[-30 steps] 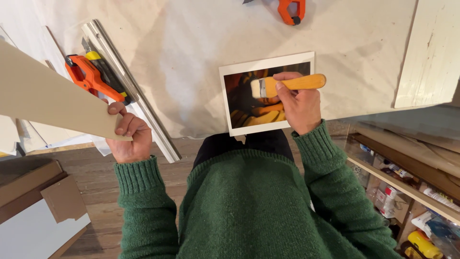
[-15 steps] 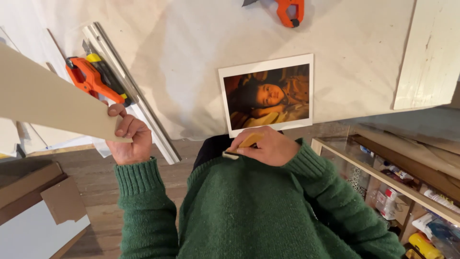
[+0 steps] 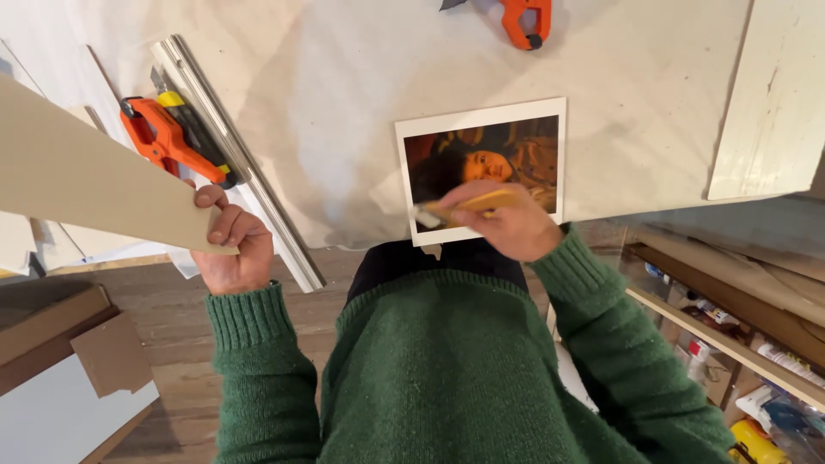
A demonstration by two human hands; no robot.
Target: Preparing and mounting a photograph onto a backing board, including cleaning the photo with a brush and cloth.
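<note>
In the head view, a tan board is gripped at its lower corner by the left hand, apparently to keep it lifted off the worktop, while a yellow-handled brush is clasped in the right hand over the white-bordered photo print, which lies flat at the near edge. An orange clamp and a metal ruler lie toward the left edge, a second orange clamp is at the far edge, and cluttered shelves and a wooden floor are seen below.
</note>
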